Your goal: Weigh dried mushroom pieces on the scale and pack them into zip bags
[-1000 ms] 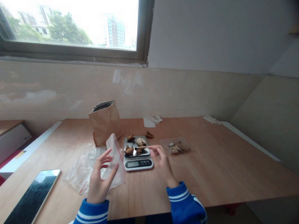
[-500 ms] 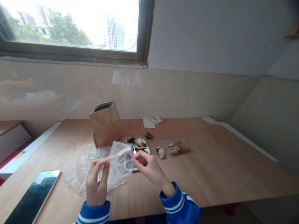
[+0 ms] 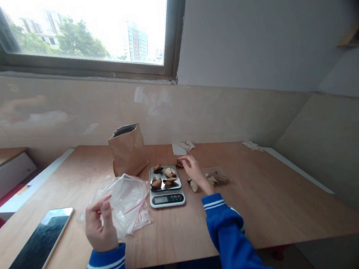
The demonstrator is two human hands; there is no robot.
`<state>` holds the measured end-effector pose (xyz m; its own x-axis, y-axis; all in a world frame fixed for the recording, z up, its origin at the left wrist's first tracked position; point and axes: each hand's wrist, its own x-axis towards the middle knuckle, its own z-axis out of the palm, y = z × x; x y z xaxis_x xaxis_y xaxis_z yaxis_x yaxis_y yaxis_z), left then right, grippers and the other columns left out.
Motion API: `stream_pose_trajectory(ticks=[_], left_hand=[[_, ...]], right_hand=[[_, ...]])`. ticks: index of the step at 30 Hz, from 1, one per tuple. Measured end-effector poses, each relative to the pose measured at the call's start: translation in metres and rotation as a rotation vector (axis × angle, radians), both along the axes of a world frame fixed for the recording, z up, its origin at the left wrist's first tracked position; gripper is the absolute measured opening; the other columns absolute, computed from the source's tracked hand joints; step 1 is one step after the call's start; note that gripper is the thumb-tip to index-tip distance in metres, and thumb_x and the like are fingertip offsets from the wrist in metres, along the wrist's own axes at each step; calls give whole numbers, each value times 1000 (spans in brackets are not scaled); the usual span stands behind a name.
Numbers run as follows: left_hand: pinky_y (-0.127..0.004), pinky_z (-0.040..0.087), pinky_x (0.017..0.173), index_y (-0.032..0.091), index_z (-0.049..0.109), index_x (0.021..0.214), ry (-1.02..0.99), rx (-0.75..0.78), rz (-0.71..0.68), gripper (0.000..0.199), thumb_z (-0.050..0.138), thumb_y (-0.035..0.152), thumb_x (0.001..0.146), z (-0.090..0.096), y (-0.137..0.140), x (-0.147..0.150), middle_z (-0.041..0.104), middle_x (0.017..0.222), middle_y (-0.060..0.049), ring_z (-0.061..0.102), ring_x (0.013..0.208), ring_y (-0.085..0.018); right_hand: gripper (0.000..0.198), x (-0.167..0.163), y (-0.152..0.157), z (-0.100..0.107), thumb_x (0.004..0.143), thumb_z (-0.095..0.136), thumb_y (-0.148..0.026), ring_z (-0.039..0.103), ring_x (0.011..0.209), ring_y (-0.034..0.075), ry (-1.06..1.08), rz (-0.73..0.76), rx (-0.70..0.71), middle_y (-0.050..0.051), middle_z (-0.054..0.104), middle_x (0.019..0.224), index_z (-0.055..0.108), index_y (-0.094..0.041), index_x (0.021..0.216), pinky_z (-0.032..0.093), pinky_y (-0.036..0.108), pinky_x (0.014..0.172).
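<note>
The right hand (image 3: 194, 171) is stretched forward with its fingers bent, while the left hand (image 3: 100, 226) is raised and half curled, with nothing seen in it. The right fingers partly cover the dark dried piece (image 3: 179, 163), so I cannot tell whether they grip it. This piece is at their tips, just beyond the scale (image 3: 167, 200), to its right.

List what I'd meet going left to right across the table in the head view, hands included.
Phone → left hand → paper bag → scale → right hand → clear bag of pieces → crumpled white scrap. The loose plastic bags are unplaced: they overlap several neighbors.
</note>
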<state>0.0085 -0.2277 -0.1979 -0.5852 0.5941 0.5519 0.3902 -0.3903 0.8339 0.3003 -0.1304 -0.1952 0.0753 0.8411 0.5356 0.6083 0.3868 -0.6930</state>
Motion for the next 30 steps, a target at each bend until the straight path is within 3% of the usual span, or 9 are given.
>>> stream_pose_trajectory(ticks=[3, 7, 10, 13, 17, 19, 23, 27, 30], left_hand=[[-41, 48, 76, 20, 46, 82, -17, 123, 130, 23, 43, 42, 87, -19, 6, 10, 57, 89, -6, 56, 76, -19], [-54, 43, 89, 22, 41, 85, 60, 159, 234, 22, 36, 43, 88, -34, 14, 19, 49, 91, -8, 53, 97, -28], [-56, 40, 97, 23, 34, 88, 27, 187, 264, 17, 33, 41, 88, -30, 16, 25, 47, 97, -8, 51, 108, -29], [-57, 40, 97, 25, 28, 88, 7, 146, 269, 13, 29, 38, 89, -23, 16, 30, 45, 104, -9, 50, 113, -29], [-57, 40, 98, 25, 26, 87, 6, 144, 239, 11, 29, 36, 89, -21, 15, 30, 44, 102, -7, 49, 117, -29], [-57, 40, 99, 25, 26, 88, 3, 128, 226, 10, 29, 35, 89, -22, 14, 28, 43, 102, -8, 48, 118, -29], [-60, 38, 98, 25, 28, 87, 0, 132, 208, 9, 30, 34, 89, -23, 14, 25, 44, 104, -9, 49, 117, -30], [-58, 36, 100, 24, 34, 88, -60, 196, 131, 9, 37, 31, 88, -24, 13, 23, 47, 108, -9, 49, 116, -30], [-57, 36, 100, 24, 35, 89, -80, 177, 120, 6, 38, 29, 88, -27, 13, 22, 48, 110, -10, 49, 116, -29]], right_hand=[[23, 14, 26, -21, 81, 44, -17, 57, 96, 20, -54, -21, -29, 9, 62, 98, 63, -16, 95, 44, 40, 90], [24, 12, 37, -36, 79, 46, -13, 56, 96, 18, -92, 17, -52, 7, 62, 98, 64, -16, 95, 44, 36, 90], [22, 3, 35, -29, 81, 46, -14, 56, 95, 18, -97, 21, -66, 7, 62, 97, 64, -16, 94, 44, 35, 89], [24, -17, 19, -9, 88, 42, -18, 53, 101, 18, -100, 15, -31, 8, 60, 103, 63, -18, 98, 42, 36, 92], [21, -58, -19, 13, 87, 53, -32, 50, 104, 22, -362, 267, 26, 4, 62, 105, 63, -28, 106, 37, 41, 93], [24, -76, -34, 13, 81, 64, -32, 48, 105, 26, -503, 272, 27, 6, 63, 103, 63, -26, 104, 33, 46, 94], [20, -95, -43, 4, 76, 67, -16, 50, 100, 29, -651, 186, -1, 8, 64, 94, 65, -22, 95, 32, 51, 93], [17, -82, -40, 15, 81, 61, -16, 54, 92, 21, -471, 334, -7, 4, 65, 93, 64, -23, 97, 41, 38, 86], [21, -49, -30, 28, 84, 58, -18, 54, 99, 20, -263, 214, 81, 4, 63, 102, 62, -24, 104, 42, 35, 87]])
